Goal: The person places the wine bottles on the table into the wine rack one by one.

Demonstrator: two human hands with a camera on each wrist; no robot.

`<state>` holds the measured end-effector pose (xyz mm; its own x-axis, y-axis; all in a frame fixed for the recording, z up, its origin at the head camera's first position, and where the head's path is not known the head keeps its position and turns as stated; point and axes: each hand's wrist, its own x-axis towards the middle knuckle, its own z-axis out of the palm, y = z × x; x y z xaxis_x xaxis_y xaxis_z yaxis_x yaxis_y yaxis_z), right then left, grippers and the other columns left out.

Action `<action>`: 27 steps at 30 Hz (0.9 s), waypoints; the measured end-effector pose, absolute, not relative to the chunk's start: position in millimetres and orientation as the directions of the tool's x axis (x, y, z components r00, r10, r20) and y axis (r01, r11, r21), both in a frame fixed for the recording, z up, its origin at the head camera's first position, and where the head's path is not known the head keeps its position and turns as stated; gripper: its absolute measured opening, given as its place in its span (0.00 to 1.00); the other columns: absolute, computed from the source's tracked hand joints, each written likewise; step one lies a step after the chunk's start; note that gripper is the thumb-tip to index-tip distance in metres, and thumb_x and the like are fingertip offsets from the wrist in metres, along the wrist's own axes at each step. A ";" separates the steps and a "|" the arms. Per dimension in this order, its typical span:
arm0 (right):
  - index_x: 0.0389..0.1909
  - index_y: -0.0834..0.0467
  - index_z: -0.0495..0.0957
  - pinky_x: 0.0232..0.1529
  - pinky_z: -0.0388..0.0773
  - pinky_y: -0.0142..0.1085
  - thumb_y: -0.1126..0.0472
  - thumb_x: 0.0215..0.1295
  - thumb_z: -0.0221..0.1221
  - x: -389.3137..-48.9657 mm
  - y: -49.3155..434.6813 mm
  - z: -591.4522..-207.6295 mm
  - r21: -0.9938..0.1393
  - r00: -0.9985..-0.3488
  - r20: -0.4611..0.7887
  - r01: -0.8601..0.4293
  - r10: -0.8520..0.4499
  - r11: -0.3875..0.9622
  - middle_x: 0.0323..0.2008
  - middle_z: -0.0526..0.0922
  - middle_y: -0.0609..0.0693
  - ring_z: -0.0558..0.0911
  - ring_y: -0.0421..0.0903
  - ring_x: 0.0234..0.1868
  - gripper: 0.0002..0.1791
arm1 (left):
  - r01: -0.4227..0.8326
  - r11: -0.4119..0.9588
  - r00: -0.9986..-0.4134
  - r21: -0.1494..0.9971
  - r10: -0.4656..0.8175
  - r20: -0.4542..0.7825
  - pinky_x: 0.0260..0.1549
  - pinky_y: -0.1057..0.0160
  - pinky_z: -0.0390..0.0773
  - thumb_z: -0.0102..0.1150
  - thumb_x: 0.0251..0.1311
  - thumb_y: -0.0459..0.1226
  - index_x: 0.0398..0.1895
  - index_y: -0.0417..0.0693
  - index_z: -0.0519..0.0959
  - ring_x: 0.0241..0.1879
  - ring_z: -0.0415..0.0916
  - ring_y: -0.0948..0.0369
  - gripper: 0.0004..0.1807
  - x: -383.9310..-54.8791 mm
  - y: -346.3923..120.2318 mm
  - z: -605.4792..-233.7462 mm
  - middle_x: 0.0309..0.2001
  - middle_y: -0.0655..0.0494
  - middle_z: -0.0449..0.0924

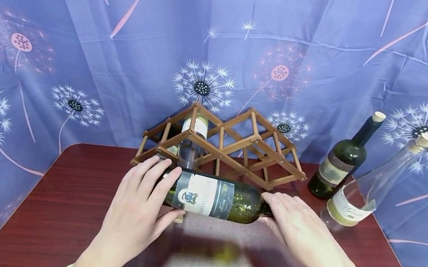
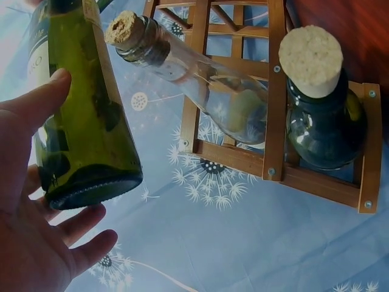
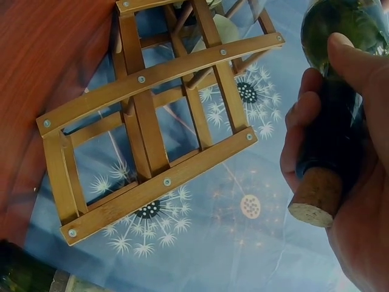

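Note:
A green wine bottle (image 1: 203,195) with a white and grey-blue label lies level in the air above the table, held by both hands. My left hand (image 1: 143,202) grips its base end, thumb on one side and fingers on the other. Round the neck curl the fingers of my right hand (image 1: 300,228); the cork (image 3: 316,198) pokes out beyond them in the right wrist view. Just behind the bottle stands a wooden wine rack (image 1: 237,149). In its left part lie a clear corked bottle (image 2: 213,91) and a dark corked bottle (image 2: 325,131).
Right of the rack, a dark green corked bottle (image 1: 339,159) and a clear corked bottle (image 1: 361,191) stand upright on the reddish-brown table (image 1: 59,197). A blue dandelion-patterned curtain (image 1: 131,67) hangs close behind the rack and along the sides.

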<state>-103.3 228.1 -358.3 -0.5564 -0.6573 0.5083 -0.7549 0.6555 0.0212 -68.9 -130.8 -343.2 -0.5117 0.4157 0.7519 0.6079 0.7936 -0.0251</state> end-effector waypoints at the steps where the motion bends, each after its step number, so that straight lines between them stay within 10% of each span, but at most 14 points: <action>1: 0.60 0.62 0.75 0.47 0.82 0.49 0.40 0.86 0.41 -103.6 228.1 -358.5 0.018 -0.562 0.502 -0.754 -0.658 0.657 0.46 0.83 0.50 0.83 0.50 0.44 0.30 | 0.609 0.793 -0.510 -0.021 0.412 0.755 0.67 0.37 0.67 0.85 0.46 0.49 0.73 0.40 0.73 0.70 0.68 0.37 0.50 -69.0 -131.5 -343.0 0.71 0.39 0.72; 14: 0.58 0.61 0.76 0.49 0.83 0.50 0.35 0.84 0.34 -105.7 229.6 -360.3 -0.025 -0.597 0.490 -0.738 -0.635 0.675 0.46 0.84 0.50 0.84 0.50 0.45 0.36 | 0.604 0.797 -0.491 0.000 0.373 0.787 0.65 0.36 0.68 0.66 0.63 0.54 0.72 0.39 0.74 0.68 0.69 0.36 0.40 -69.9 -139.1 -340.0 0.69 0.37 0.74; 21: 0.60 0.59 0.78 0.51 0.83 0.52 0.51 0.74 0.66 -105.2 232.7 -358.8 -0.089 -0.659 0.440 -0.708 -0.610 0.701 0.49 0.85 0.49 0.85 0.51 0.49 0.22 | 0.584 0.812 -0.502 0.027 0.335 0.797 0.64 0.37 0.69 0.52 0.76 0.63 0.70 0.38 0.75 0.67 0.69 0.36 0.39 -71.4 -148.1 -339.7 0.67 0.37 0.75; 27: 0.57 0.55 0.78 0.47 0.83 0.48 0.57 0.68 0.71 -107.9 235.5 -357.1 -0.121 -0.665 0.435 -0.712 -0.607 0.692 0.45 0.83 0.44 0.85 0.46 0.46 0.20 | 0.555 0.831 -0.524 0.046 0.306 0.795 0.64 0.36 0.69 0.50 0.74 0.67 0.71 0.39 0.75 0.67 0.70 0.36 0.43 -75.1 -159.1 -342.5 0.66 0.37 0.75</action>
